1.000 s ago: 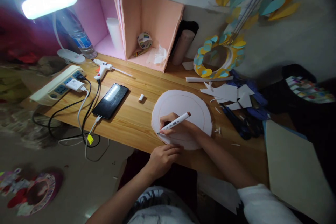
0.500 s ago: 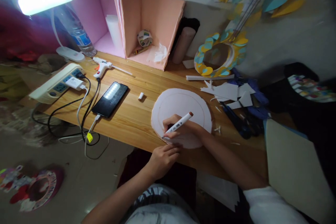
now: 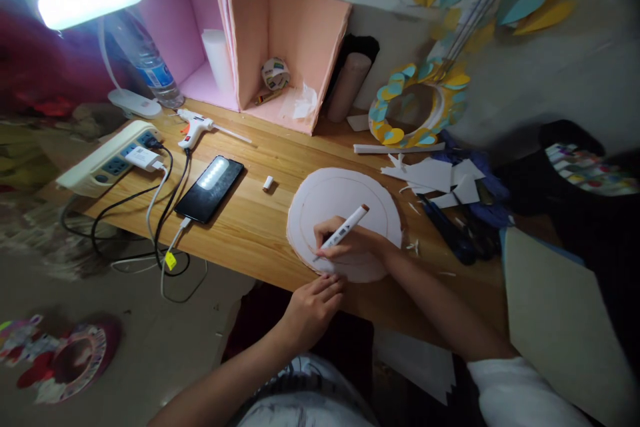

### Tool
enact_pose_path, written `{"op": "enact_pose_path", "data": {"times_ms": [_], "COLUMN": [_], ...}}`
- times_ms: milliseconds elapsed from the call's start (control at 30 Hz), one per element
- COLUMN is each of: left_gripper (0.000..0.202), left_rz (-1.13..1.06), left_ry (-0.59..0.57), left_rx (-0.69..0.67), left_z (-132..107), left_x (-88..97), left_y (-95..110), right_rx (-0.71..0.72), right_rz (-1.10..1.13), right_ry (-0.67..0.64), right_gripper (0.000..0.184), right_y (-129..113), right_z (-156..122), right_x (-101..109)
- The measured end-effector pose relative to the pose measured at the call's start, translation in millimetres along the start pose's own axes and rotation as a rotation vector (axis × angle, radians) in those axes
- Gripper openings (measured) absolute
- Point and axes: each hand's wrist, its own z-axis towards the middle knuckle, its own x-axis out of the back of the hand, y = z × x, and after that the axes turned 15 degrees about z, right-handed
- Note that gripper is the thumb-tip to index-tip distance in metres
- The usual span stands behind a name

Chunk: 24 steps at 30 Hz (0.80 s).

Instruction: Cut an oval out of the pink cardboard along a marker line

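Observation:
A brown-capped white marker (image 3: 345,230) is gripped in my right hand (image 3: 337,240), tilted, with its tip low over the near left part of a round white disc (image 3: 345,193). A thin brown ring line runs inside the disc's rough-cut rim, partly covered by my right hand and forearm. My left hand (image 3: 315,303) has its fingers closed together at the disc's near edge, holding it; the thumb is hidden. Left of the disc lies the small white marker cap (image 3: 268,183).
A phone (image 3: 210,188) on a cable, a glue gun (image 3: 195,127) and a power strip (image 3: 110,157) occupy the left side. Paper scraps (image 3: 430,175) and dark-handled scissors (image 3: 453,233) lie right. Behind stand a peach foam-board box (image 3: 300,33) and a leaf-covered ring (image 3: 395,135).
The marker tip has moved slightly right and up on the disc, with my right hand shifting along. My left hand stays at the near edge.

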Motion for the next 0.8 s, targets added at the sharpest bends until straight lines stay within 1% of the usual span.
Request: {"op": "enact_pose_path", "data": {"times_ms": [100,133,233,300,367,433,533,667,800], "left_gripper": [0.031,0.031,0.033,0.033,0.031,0.029,0.028,0.028,0.027], "left_rz": [-0.009,-0.012,-0.011,-0.017,-0.035,-0.061,-0.089,-0.096,-0.105], "left_ry": [-0.004,-0.003,-0.012,-0.012,0.018,0.062,0.101,0.101,0.099], "left_rx": [0.020,0.026,0.040,0.047,0.058,0.069,0.074,0.067,0.066], "left_z": [-2,-2,-3,-3,-2,-2,-1,0,1], "left_x": [-1.8,-2.5,-4.2,-4.7,-4.9,-5.0,-4.8,-4.5,-4.5], "left_y": [1,1,0,0,0,-1,-2,-3,-4], "right_rx": [0.067,0.099,0.178,0.205,0.221,0.220,0.211,0.199,0.183], "right_rz": [0.041,0.043,0.029,0.006,-0.021,-0.039,-0.064,-0.092,-0.111], "right_ry": [0.360,0.458,0.664,0.751,0.829,0.854,0.851,0.834,0.784], "right_gripper": [0.020,0.021,0.023,0.023,0.024,0.024,0.021,0.019,0.021], "right_y": [4,6,12,16,18,20,22,21,20], "right_z": [17,25,48,59,64,66,65,64,62], "right_x": [-8,-10,-13,-11,-8,-6,-5,-6,-7]}}
